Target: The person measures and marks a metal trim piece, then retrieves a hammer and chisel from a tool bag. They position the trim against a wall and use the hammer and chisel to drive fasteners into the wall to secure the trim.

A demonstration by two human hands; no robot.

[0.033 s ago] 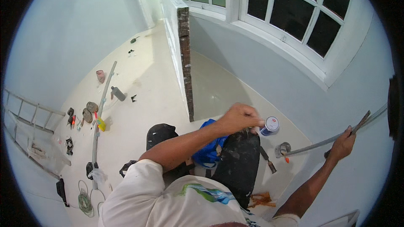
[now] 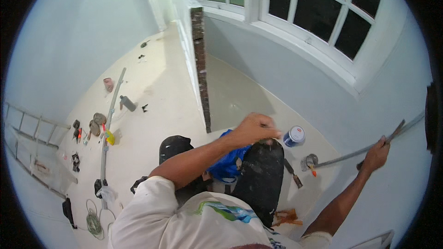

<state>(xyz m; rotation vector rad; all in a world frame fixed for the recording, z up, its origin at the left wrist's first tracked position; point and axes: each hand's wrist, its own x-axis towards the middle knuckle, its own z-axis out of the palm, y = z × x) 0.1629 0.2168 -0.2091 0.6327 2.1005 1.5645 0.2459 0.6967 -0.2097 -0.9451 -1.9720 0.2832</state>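
Observation:
My left hand (image 2: 256, 128) is closed above my right knee, its fingers pinched together and slightly blurred. What they hold, if anything, I cannot make out. Out to the right, my right hand (image 2: 377, 154) grips a narrow, flat, dark tool (image 2: 398, 128), its end pointing up and away. A long grey pole (image 2: 344, 157) passes close by that hand; whether they touch I cannot tell. On the floor between my hands stand a blue and white can (image 2: 294, 136) and a small open tin (image 2: 310, 160) with an orange-tipped thing against it. A dark-handled brush (image 2: 294, 175) lies nearby.
Ahead, a white panel (image 2: 188, 41) with a rough brown edge stands upright, near the windowed wall (image 2: 295, 60). A blue bag (image 2: 226, 163) lies between my legs. Leftward are a metal strip (image 2: 110, 110), a grey bottle (image 2: 128, 103), a ladder (image 2: 37, 131) and coiled cord (image 2: 94, 225).
My left hand has shifted slightly left, away from the blue and white can. My right hand keeps its grip on the flat tool. The whole view has shifted a little.

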